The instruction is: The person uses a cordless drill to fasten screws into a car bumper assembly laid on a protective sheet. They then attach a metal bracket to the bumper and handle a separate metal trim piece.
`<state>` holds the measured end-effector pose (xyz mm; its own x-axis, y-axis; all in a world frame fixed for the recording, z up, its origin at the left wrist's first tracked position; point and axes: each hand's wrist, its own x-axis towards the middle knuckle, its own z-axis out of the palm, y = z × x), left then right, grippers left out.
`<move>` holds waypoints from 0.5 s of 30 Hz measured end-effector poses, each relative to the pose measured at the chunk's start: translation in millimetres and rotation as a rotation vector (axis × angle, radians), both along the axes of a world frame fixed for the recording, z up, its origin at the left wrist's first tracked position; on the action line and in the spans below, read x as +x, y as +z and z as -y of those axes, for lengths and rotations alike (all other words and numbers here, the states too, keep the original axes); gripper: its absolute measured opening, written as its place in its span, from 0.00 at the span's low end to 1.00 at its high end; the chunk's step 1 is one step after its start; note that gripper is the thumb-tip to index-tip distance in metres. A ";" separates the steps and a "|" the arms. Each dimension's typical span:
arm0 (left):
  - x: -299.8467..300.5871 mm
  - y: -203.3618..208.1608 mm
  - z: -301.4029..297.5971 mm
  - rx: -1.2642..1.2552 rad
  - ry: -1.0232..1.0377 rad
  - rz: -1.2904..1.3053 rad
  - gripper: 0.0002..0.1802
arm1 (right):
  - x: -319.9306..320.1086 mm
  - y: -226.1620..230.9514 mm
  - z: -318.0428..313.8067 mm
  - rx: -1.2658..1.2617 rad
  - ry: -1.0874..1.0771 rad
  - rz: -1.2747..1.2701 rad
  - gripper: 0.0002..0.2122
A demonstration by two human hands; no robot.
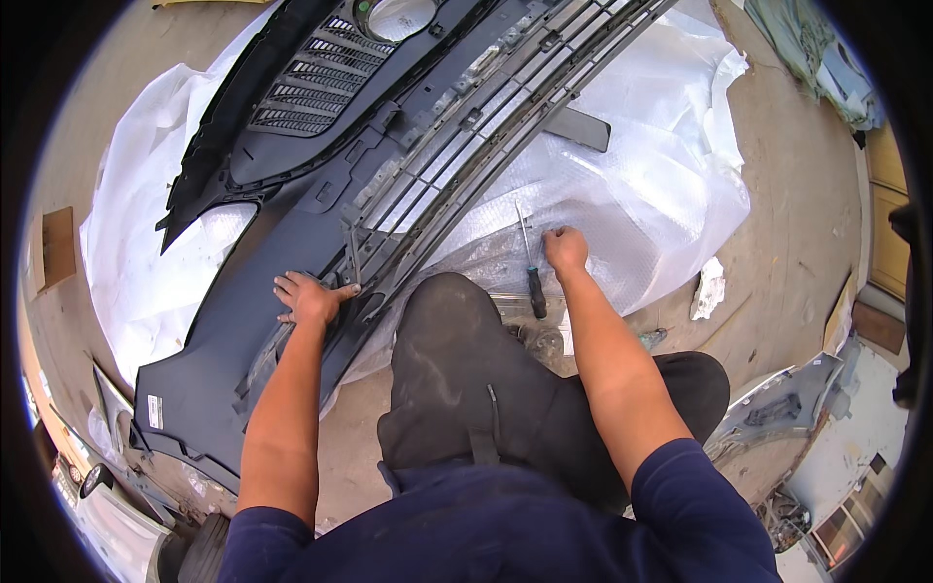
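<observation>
A dark grey car bumper cover (209, 335) lies inner side up across the left and middle, with a slatted lower grille (457, 146) along it. My left hand (313, 296) rests on the bumper's near part, fingers spread and thumb against the edge of the grille section. Over the bubble wrap (632, 209), my right hand (566, 250) is closed with its fingertips together; whatever they hold is too small or hidden to make out. Just left of that hand lies a screwdriver (535, 291) with a dark handle, its shaft pointing away from me.
White foam sheeting (146, 194) spreads under the bumper. A flat dark piece (580, 128) juts out beside the grille. My bent knee (449, 301) is close to the bumper's edge. A cardboard box (55, 248) stands far left, and a torn white scrap (708, 290) lies on the right.
</observation>
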<state>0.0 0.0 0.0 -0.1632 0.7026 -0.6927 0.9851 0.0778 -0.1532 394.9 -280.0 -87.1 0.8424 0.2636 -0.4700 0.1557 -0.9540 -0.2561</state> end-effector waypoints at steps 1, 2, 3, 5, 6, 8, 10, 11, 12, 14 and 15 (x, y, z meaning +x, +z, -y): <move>-1.4 3.0 0.3 -0.002 0.005 0.001 0.91 | 1.6 -0.4 3.2 0.002 0.013 0.000 0.19; -0.9 5.1 1.8 -0.005 0.009 0.003 0.91 | 5.1 0.9 8.4 0.004 0.025 0.001 0.19; 23.1 -0.9 -1.9 0.001 0.013 0.041 0.91 | 37.8 0.6 13.7 0.101 -0.049 0.027 0.17; 9.6 -2.6 -1.9 0.003 0.003 0.016 0.92 | 22.3 12.4 9.2 0.295 -0.253 -0.146 0.15; -5.9 0.1 -1.2 0.016 0.038 -0.004 0.92 | 15.3 51.0 -18.8 0.400 -0.353 -0.305 0.13; -5.5 0.9 -2.3 0.013 0.042 0.020 0.93 | 24.4 93.4 -36.5 0.518 -0.341 -0.352 0.10; -0.2 4.7 -1.7 -0.004 0.038 0.017 0.93 | 31.2 133.1 -51.4 0.571 -0.291 -0.349 0.10; 2.4 7.4 -1.2 -0.012 0.037 0.018 0.93 | 34.2 152.5 -58.7 0.597 -0.265 -0.345 0.10; 6.2 10.9 -1.2 -0.026 0.034 0.015 0.92 | 34.6 172.1 -65.9 0.626 -0.234 -0.349 0.10; 6.3 14.9 -0.9 -0.026 0.034 0.024 0.92 | 24.1 207.5 -76.0 0.675 -0.171 -0.360 0.10; 6.5 16.6 -1.9 -0.025 0.032 0.031 0.91 | 18.7 220.7 -77.1 0.693 -0.136 -0.368 0.10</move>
<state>6.5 1.9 16.6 -0.1630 0.6800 -0.7149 0.9866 0.1056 -0.1245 413.6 -202.8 133.6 0.7108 0.5036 -0.4912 -0.1610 -0.5632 -0.8105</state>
